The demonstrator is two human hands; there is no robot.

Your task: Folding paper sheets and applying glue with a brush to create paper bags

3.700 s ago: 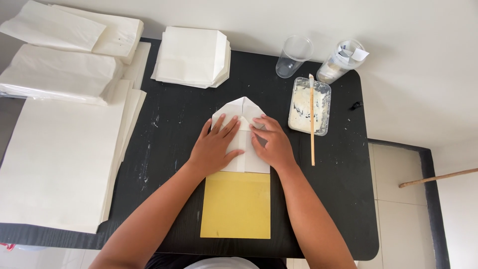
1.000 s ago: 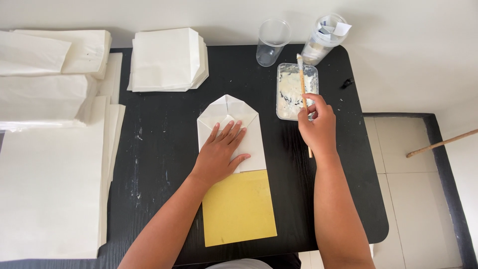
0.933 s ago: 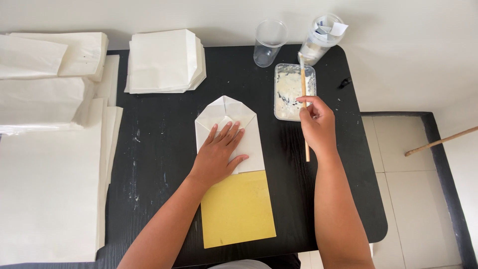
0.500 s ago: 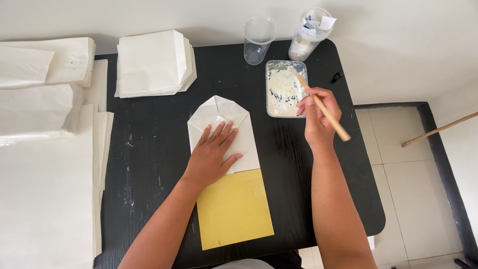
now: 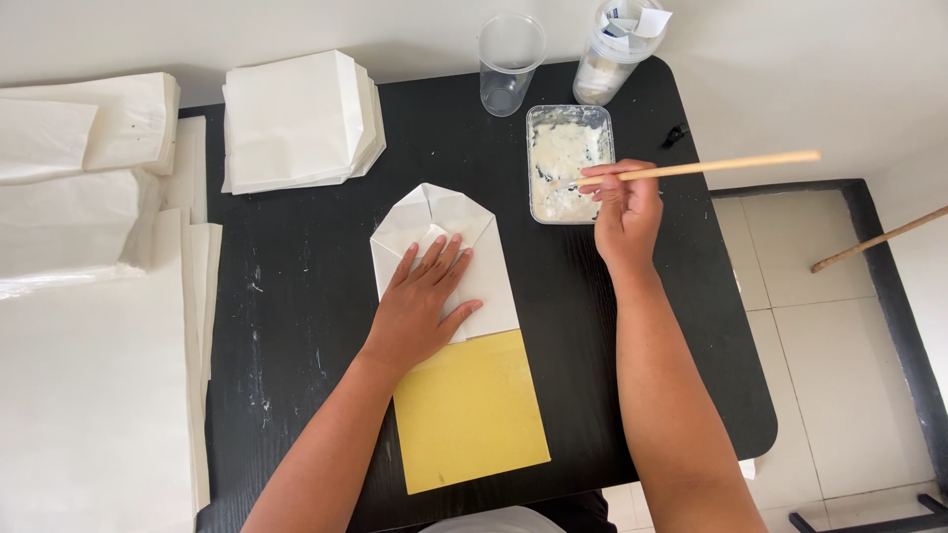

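Yellow card (image 5: 472, 415) lies nearest the person at the front of the black desk (image 5: 296, 326), its far end tucked under a folded white paper piece (image 5: 444, 222), seemingly serving as a stiff form for the folds. The left hand (image 5: 420, 306) rests flat on that white paper, fingers (image 5: 449, 262) spread wide and gripping nothing; the palm's weight appears to pin the folds so they do not spring open. The pointed, folded top of the paper sits just beyond those fingertips, left uncovered.

To the right and a little farther off, the right hand (image 5: 622, 207) pinches a thin wooden stick (image 5: 711, 168) between closed fingers. The long handle points away to the right, and the working end dips into a clear rectangular tub of white paste (image 5: 568, 163) lying right at the fingertips, close enough for loading without stretching.

Beyond the tub stand an empty clear plastic cup (image 5: 509, 59) and a plastic jar (image 5: 617, 49), near the back edge. Well to the left of the flat hand sit a stack of white folded pieces (image 5: 296, 118), and farther left, piles of white paper sheets (image 5: 89, 326), kept apart from the paste.
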